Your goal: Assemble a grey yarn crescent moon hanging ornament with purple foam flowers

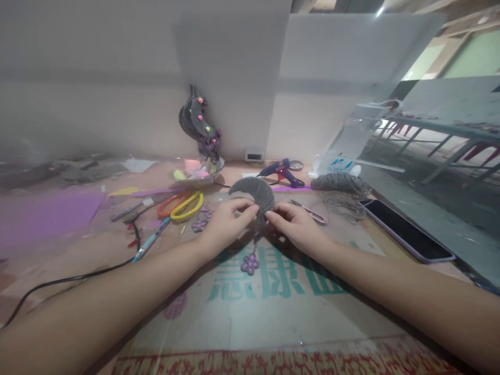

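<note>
A grey yarn-wrapped crescent (254, 192) stands upright over the cardboard sheet (273, 307) at table centre. My left hand (224, 224) pinches its lower end from the left, fingers closed. My right hand (297, 225) pinches the same end from the right. A purple flower charm (250, 264) hangs below the crescent on a thin cord and rests on the cardboard.
A blue glue gun (282, 172) lies behind the crescent. Small snips (310, 211) and grey yarn (339, 187) sit to the right, with a phone (406, 229) beyond. Orange and yellow scissors (182, 205), a bowl of bits (197, 174), a finished crescent ornament (199, 127) and a black cable (78, 276) are to the left.
</note>
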Demonstrator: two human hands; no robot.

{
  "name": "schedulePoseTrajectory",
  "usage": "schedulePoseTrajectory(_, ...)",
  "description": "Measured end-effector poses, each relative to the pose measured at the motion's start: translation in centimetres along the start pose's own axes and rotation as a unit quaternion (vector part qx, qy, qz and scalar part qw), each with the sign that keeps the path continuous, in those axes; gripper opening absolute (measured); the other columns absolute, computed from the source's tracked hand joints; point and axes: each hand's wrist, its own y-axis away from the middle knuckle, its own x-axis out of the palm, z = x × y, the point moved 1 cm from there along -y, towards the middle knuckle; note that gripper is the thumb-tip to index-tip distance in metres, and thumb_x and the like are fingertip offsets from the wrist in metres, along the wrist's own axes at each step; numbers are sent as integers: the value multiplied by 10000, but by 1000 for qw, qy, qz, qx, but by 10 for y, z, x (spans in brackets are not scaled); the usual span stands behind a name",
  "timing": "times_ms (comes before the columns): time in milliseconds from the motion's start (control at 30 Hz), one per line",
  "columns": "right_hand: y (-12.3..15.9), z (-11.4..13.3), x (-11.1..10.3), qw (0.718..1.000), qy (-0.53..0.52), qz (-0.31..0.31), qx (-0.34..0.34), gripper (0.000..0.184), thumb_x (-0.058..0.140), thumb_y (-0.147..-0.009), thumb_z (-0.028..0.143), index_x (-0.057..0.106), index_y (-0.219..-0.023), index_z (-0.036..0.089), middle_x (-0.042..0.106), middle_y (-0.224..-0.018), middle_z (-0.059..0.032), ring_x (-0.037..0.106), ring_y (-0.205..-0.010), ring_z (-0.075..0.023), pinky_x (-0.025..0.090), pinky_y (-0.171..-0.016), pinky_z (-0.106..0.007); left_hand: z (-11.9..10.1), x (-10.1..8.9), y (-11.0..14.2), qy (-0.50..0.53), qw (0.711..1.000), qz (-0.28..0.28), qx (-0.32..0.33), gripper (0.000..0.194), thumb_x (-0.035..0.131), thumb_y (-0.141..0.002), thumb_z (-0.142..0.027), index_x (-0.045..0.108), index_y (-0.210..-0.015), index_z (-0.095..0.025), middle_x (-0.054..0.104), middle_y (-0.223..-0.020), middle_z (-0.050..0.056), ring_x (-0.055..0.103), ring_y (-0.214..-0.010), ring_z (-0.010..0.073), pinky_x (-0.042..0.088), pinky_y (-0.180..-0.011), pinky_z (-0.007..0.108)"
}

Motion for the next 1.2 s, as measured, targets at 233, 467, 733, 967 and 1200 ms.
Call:
schedulePoseTrajectory(233, 1, 1, 0, 999, 52, -6, 4, 267, 551, -869, 424, 612, -869, 164, 525, -631, 25, 456, -497, -97, 369, -440, -215, -1, -1, 1, -10, 1000, 5, 6, 212, 560, -870, -307, 651, -741, -167, 690, -780, 13, 620, -787, 179, 481, -748, 259)
schedulePoseTrajectory(467, 0, 4, 0, 998, 40, -35, -22, 277, 545, -866, 431, 623, -908, 168, 579, -736, 5, 495, -588, -115, 416, -518, -229, 0, -1, 1, -4, 999, 13, 36, 292, 494, -930, -367, 702, -863, -173, 729, -911, 36, 647, -907, 204, 484, -851, 288)
schedulePoseTrajectory(733, 1, 6, -1, 996, 72, -44, -32, 276, 533, -884, 418, 642, -909, 166, 631, -780, -18, 519, -599, -122, 423, -547, -242, -1, 0, 2, -47, 998, 15, 38, 214, 593, -865, -348, 714, -913, -179, 736, -972, 51, 653, -936, 218, 484, -892, 328)
schedulePoseTrajectory(967, 2, 7, 0, 996, 81, -34, -21, 279, 528, -892, 417, 651, -923, 169, 603, -692, 0, 504, -553, -121, 414, -525, -244, -5, 1, 1, -56, 998, 10, 38, 144, 587, -848, -285, 675, -818, -175, 713, -825, 19, 645, -827, 190, 489, -795, 288)
schedulePoseTrajectory(1200, 1, 5, -1, 997, 50, -61, -23, 266, 541, -879, 429, 644, -913, 186, 532, -637, 24, 466, -527, -117, 385, -493, -235, 0, 2, 2, -12, 999, 18, 46, 258, 506, -929, -333, 707, -924, -171, 732, -967, 51, 652, -941, 207, 477, -890, 304)
